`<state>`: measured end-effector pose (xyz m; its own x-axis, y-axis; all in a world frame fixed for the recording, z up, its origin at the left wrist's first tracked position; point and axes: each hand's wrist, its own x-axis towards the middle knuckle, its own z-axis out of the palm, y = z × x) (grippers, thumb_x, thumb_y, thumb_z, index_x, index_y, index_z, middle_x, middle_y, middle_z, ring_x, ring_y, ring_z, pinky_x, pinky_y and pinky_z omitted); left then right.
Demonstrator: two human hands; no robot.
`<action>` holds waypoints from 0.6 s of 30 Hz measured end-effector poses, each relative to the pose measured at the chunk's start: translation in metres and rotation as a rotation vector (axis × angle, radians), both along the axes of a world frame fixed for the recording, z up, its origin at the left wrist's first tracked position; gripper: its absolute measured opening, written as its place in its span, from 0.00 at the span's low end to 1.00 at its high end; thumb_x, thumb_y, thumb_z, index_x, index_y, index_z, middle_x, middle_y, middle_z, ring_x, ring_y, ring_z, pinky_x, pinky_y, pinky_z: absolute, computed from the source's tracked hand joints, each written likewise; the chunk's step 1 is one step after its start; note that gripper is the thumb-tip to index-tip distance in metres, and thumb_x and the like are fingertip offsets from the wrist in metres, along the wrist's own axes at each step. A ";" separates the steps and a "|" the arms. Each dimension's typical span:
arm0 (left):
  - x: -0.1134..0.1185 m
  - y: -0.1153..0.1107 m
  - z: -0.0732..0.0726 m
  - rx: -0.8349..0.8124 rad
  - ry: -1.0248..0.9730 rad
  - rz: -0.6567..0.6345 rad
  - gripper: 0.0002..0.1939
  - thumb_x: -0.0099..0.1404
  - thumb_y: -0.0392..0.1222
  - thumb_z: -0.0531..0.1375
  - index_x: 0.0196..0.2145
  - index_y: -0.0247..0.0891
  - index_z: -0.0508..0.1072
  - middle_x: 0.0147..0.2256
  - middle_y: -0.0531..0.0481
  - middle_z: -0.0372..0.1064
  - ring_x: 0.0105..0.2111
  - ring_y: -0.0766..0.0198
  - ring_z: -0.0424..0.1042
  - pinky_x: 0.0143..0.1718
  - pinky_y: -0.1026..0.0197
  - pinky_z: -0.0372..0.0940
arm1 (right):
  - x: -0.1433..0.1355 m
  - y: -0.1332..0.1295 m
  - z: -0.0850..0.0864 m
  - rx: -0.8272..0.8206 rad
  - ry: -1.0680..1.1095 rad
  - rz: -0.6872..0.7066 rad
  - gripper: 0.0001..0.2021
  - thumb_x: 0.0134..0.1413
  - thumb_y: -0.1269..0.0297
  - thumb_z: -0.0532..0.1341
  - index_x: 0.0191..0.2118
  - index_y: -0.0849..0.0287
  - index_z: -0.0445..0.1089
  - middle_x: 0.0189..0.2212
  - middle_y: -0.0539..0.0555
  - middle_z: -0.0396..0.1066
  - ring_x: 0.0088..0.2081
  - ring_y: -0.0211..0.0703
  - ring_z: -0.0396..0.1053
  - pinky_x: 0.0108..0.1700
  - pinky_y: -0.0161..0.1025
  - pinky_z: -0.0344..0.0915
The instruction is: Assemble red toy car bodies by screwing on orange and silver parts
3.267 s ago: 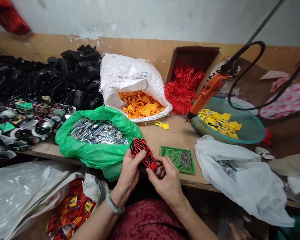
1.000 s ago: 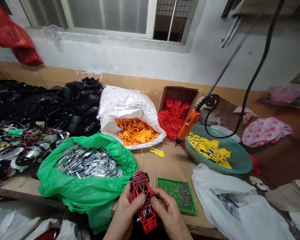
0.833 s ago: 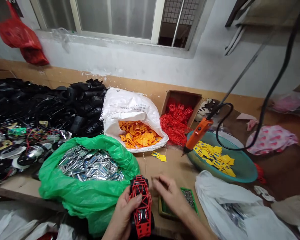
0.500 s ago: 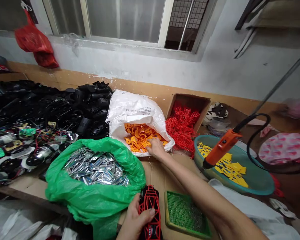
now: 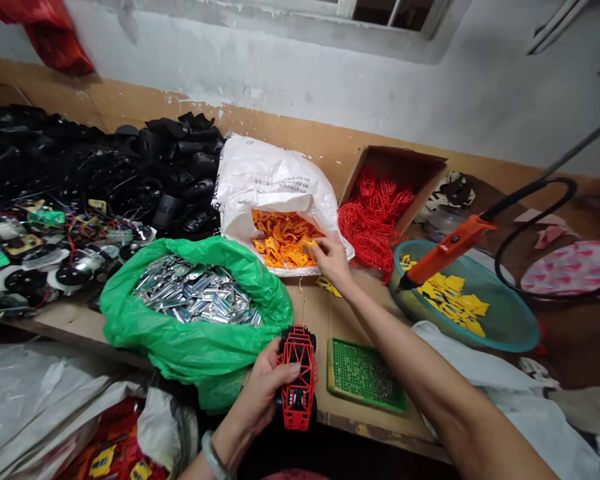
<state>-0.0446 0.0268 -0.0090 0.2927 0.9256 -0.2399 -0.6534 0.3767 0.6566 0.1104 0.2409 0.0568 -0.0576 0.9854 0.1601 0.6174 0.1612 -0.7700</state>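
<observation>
My left hand [image 5: 266,375] is closed around a toy car [image 5: 297,380] with a red lattice frame and black wheels, the thumb lying across the frame. At the mouth of a white sack [image 5: 275,167] my right hand [image 5: 334,259] has its fingers pinched on a small yellow-orange plastic part [image 5: 312,248]. Behind the fingertips, many orange plastic parts [image 5: 285,233] fill the sack's opening. A yellow piece [image 5: 329,287] lies on the cardboard just below the right hand. Between the forearms sits a green tray [image 5: 363,375] of tiny metal pieces, likely screws.
A green bag [image 5: 190,343] of shiny metal strips stands left of the toy car. An orange electric screwdriver [image 5: 447,250] hangs over a teal basin [image 5: 520,327] of yellow parts. Red frames [image 5: 375,213] spill from a carton; black parts [image 5: 95,173] and wired assemblies [image 5: 55,260] pile up left.
The view has tilted down. My right hand has drawn back slightly from the orange parts, with a yellow-orange part now at its fingertips. The toy car stays in my left hand.
</observation>
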 end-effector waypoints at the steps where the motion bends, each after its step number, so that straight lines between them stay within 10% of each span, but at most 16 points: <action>1: 0.000 0.000 0.000 0.000 -0.002 -0.003 0.24 0.53 0.41 0.72 0.47 0.36 0.75 0.36 0.46 0.76 0.30 0.62 0.74 0.32 0.62 0.70 | 0.005 -0.014 0.002 -0.018 0.078 0.007 0.17 0.68 0.60 0.54 0.53 0.64 0.72 0.49 0.61 0.76 0.48 0.50 0.75 0.49 0.46 0.73; 6: 0.002 -0.007 0.003 0.003 0.027 0.001 0.24 0.53 0.40 0.72 0.47 0.36 0.73 0.36 0.45 0.76 0.29 0.63 0.73 0.30 0.62 0.69 | 0.025 -0.110 0.002 -0.202 0.408 0.119 0.24 0.54 0.46 0.64 0.47 0.62 0.76 0.40 0.60 0.81 0.35 0.49 0.79 0.34 0.44 0.75; 10: 0.008 -0.020 0.013 -0.008 0.089 -0.021 0.25 0.52 0.41 0.72 0.47 0.35 0.72 0.35 0.46 0.76 0.28 0.63 0.72 0.29 0.62 0.68 | 0.034 -0.171 -0.010 -0.510 0.903 0.154 0.21 0.39 0.54 0.77 0.41 0.58 0.80 0.38 0.56 0.81 0.34 0.42 0.76 0.37 0.37 0.72; 18: 0.023 -0.043 0.039 0.007 0.220 -0.096 0.28 0.49 0.40 0.73 0.48 0.36 0.74 0.36 0.49 0.76 0.32 0.62 0.72 0.33 0.63 0.67 | 0.053 -0.217 -0.023 -0.311 0.796 0.033 0.20 0.48 0.53 0.72 0.46 0.56 0.81 0.38 0.55 0.80 0.30 0.37 0.69 0.26 0.31 0.64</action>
<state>-0.0219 -0.0159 0.0300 0.3209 0.8978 -0.3016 -0.4554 0.4254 0.7821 0.1629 0.0237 0.0343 -0.0718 0.9911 -0.1122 -0.1271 -0.1206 -0.9845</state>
